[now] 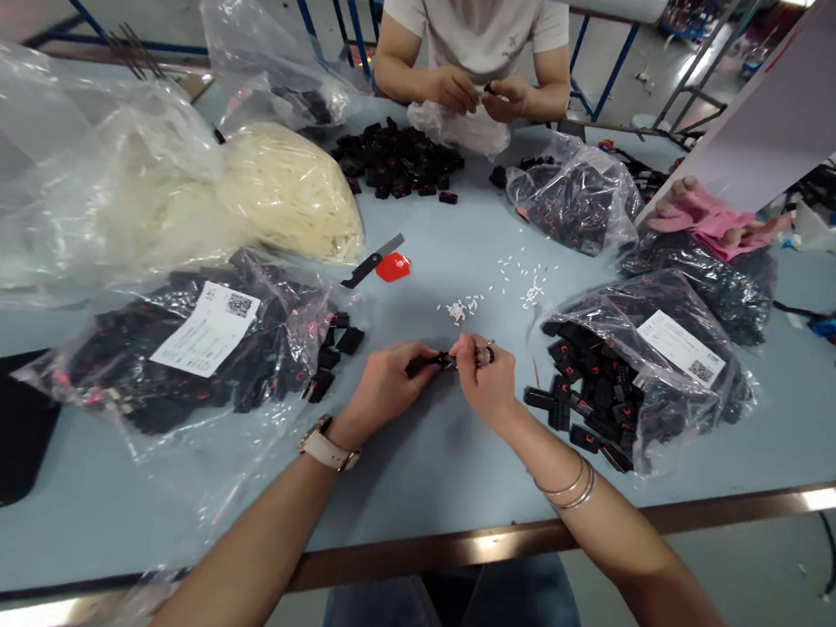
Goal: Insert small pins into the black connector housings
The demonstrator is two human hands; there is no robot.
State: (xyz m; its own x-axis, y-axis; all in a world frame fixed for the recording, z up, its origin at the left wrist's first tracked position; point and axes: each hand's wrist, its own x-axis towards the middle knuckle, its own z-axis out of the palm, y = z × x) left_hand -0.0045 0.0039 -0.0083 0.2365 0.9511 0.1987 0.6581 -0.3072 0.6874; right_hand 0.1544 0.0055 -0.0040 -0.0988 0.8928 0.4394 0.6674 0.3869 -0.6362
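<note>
Black plastic, small and dark, the part (434, 362) sits pinched between both hands just above the worktop (469, 259). The left hand (384, 382) curls its fingertips around the part's left end; the right hand (487, 380) pinches the right end between thumb and forefinger, other fingers folded in. A ring shows on the right hand, a watch on the left wrist.

Risk, as a judgement: the part is tiny and held only at the tips, so a slip of either pinch could drop it among the loose black pieces (573, 412) just right of the right hand, where it would be hard to pick out. The white bits (460, 308) lie scattered just beyond the hands; a sweeping wrist could brush them off. A blade (373, 260) rests beyond the left hand, open to a careless reach.

The part looks elongated, matt black, narrow; its detail is too small to tell.

Bags (188, 348) of like parts flank both hands.
</note>
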